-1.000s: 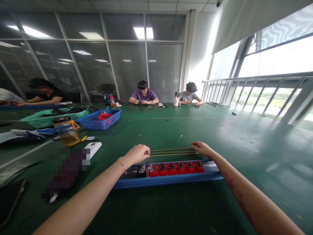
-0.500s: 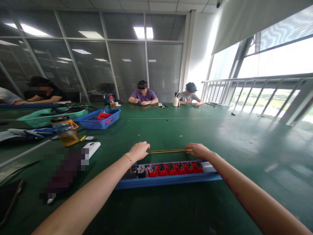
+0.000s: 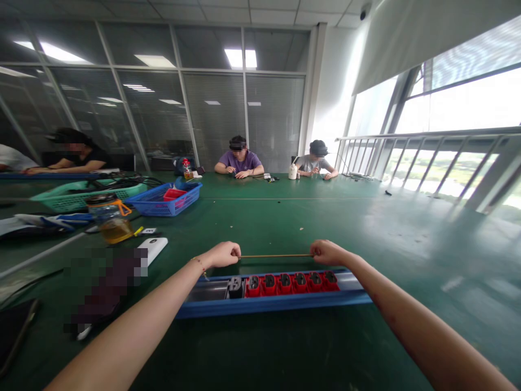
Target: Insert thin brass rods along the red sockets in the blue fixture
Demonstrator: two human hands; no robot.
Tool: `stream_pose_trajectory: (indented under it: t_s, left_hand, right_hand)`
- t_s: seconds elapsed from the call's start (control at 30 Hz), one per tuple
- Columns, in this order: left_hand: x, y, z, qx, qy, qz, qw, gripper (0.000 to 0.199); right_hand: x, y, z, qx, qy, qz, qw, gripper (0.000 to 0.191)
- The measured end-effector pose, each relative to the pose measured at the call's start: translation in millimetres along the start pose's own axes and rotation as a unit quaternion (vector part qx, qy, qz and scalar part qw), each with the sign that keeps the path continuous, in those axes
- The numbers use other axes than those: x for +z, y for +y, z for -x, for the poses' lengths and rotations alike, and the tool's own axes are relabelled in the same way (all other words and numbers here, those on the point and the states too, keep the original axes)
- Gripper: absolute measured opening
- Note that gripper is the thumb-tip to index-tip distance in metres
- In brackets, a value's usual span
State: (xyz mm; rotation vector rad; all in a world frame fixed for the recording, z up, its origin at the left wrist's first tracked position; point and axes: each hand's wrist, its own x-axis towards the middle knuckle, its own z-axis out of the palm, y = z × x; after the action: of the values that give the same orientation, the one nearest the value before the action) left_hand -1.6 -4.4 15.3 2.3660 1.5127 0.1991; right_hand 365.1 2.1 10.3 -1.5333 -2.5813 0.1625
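My left hand (image 3: 223, 253) is closed, pinching one end of a thin, straight, yellowish-tan strand (image 3: 274, 256). At its other end, my right hand (image 3: 329, 252) is closed on it too. The strand runs level between them; whether it is a band, cord or stick I cannot tell. Just nearer to me lies a long blue tray (image 3: 272, 306) with a grey metal-like channel. Several red connector housings (image 3: 285, 284) with dark openings stand in a row in it. A black-and-grey connector (image 3: 235, 287) sits at the left end of that row.
At left are a white power bank (image 3: 153, 251), a jar of amber liquid (image 3: 112, 222), a blue basket (image 3: 163, 203) holding a red box, a green basket (image 3: 52, 198) with cables, and a dark phone (image 3: 16, 331). Two people sit across the green table (image 3: 407, 233); another sits far left.
My hands have closed more tightly at the strand's ends, and my left hand has moved slightly left. The strand showed as two lines before and now looks like one.
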Motion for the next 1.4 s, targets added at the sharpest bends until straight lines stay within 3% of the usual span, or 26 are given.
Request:
stream_pose_trajectory:
  t_s: [0.1,0.2,0.33,0.53,0.63,0.83,0.9,1.07,1.4]
  left_hand:
    - [-6.6,7,14,-0.006,0.042,0.094,0.995,0.024]
    - [-19.7,26,29,-0.012,0.084,0.231,0.969,0.027]
    - [-34.7,50,50,0.0,0.079,0.257,0.963,0.037]
    - [-25.7,58,70,-0.03,0.128,0.279,0.951,0.039]
    - [-18.9,60,77,-0.04,0.129,0.291,0.947,0.038]
    - [-9.8,70,96,-0.036,0.117,0.28,0.952,0.036]
    - [-7.3,72,101,-0.039,0.112,0.279,0.953,0.038]
    - [-2.1,67,103,-0.055,0.105,0.27,0.955,0.036]
    - [7.0,59,99,-0.069,0.129,0.248,0.958,0.035]
  right_hand:
    - [-4,-5,11,0.009,0.061,-0.05,0.997,0.024]
    - [-15,-14,22,0.017,0.108,-0.082,0.991,0.024]
    - [-35,-25,43,0.011,0.156,-0.15,0.976,0.018]
    - [-42,-30,77,0.026,0.079,-0.259,0.962,0.026]
    - [-38,-32,87,0.045,0.037,-0.367,0.928,0.033]
    - [-35,-40,100,0.071,0.115,-0.449,0.883,0.033]
    - [-30,-40,103,0.089,0.108,-0.468,0.873,0.034]
    - [-14,-37,103,0.12,0.056,-0.464,0.876,0.038]
    - [-7,-37,97,0.124,0.105,-0.407,0.899,0.038]
